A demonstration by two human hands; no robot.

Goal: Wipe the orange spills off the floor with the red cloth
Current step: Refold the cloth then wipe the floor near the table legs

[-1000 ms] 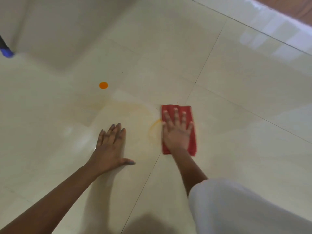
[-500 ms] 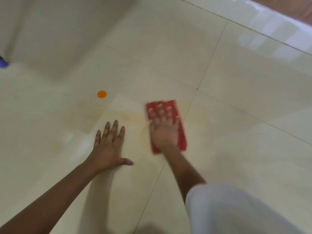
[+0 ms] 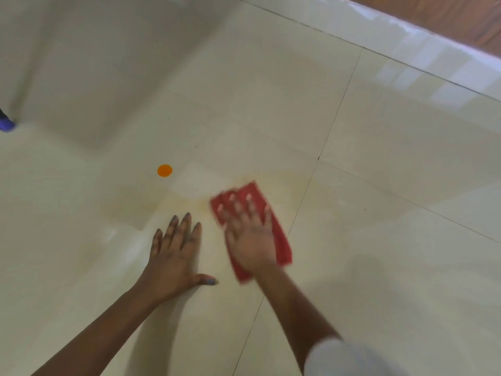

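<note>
A: How is the right hand [image 3: 250, 237] sitting?

B: It is lying flat with fingers spread, pressing the red cloth [image 3: 283, 251] onto the floor [image 3: 379, 240] without gripping it. The left hand [image 3: 173, 256] is bracing flat just left of it.

A: What might be going wrong?

B: The cloth, a folded red rectangle by the tile joint, could be sliding from under the palm, or spreading the pale orange film [image 3: 195, 204] around it. 1 bright orange spot [image 3: 164, 170] is waiting farther left.
</note>
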